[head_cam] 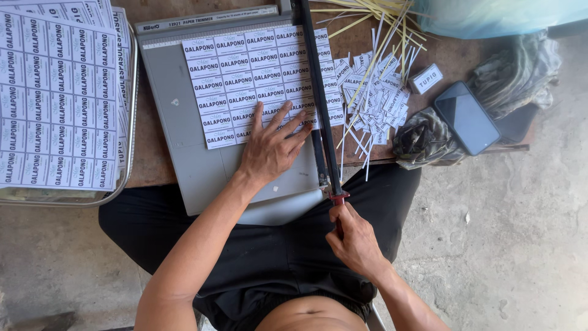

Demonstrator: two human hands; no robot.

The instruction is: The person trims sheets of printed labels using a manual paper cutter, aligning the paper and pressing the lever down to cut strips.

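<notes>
A grey paper trimmer (pixel 184 159) lies on a brown table, its near end over my lap. A white sheet of printed labels (pixel 245 73) rests on its bed. My left hand (pixel 272 144) lies flat on the sheet's near right corner, fingers spread, beside the blade. My right hand (pixel 354 239) is closed around the handle at the near end of the black blade arm (pixel 318 92), which lies down along the trimmer's right edge.
A pile of cut labels and paper strips (pixel 373 92) lies right of the blade. A tray (pixel 130 153) stacked with uncut label sheets (pixel 55 98) sits at the left. A dark phone (pixel 467 117), crumpled cloth (pixel 514 70) and a plastic bag (pixel 502 15) are at the right.
</notes>
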